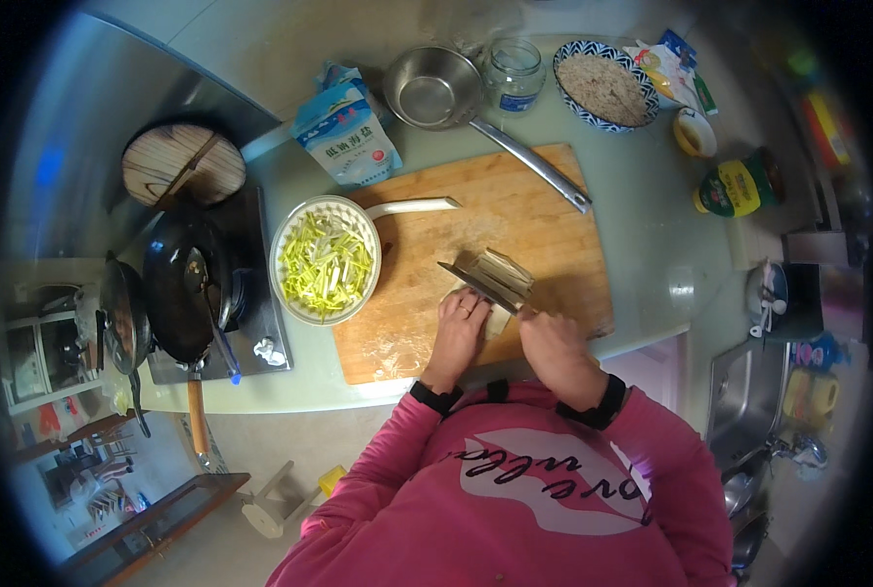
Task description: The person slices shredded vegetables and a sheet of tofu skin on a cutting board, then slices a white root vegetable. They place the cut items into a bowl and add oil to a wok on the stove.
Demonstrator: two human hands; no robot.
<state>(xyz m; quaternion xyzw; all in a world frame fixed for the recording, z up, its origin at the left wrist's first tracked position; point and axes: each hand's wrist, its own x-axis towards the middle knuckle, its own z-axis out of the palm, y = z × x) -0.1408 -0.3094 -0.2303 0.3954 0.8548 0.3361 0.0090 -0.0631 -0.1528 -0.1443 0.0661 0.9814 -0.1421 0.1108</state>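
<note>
My right hand (557, 351) is closed round the handle of a kitchen knife (480, 287), whose blade slants across the wooden cutting board (399, 330). Bent over a flat pale piece of food (498, 321), my left hand (462, 323) presses close against the near side of the blade. On the blade's far side lie cut pale strips (502, 271), of a food I cannot identify. A length of white scallion stalk (414, 206) rests near the board's far left edge. The patterned bowl (376, 246) of chopped yellow-green stalks (326, 264) overlaps the board's left side.
A steel saucepan (432, 88) stands behind the board, its handle reaching over it. Beside it are a salt bag (348, 136), a glass jar (513, 73) and a patterned bowl of minced food (603, 86). At left, a wok (187, 286) sits on the stove; the sink (744, 400) is at right.
</note>
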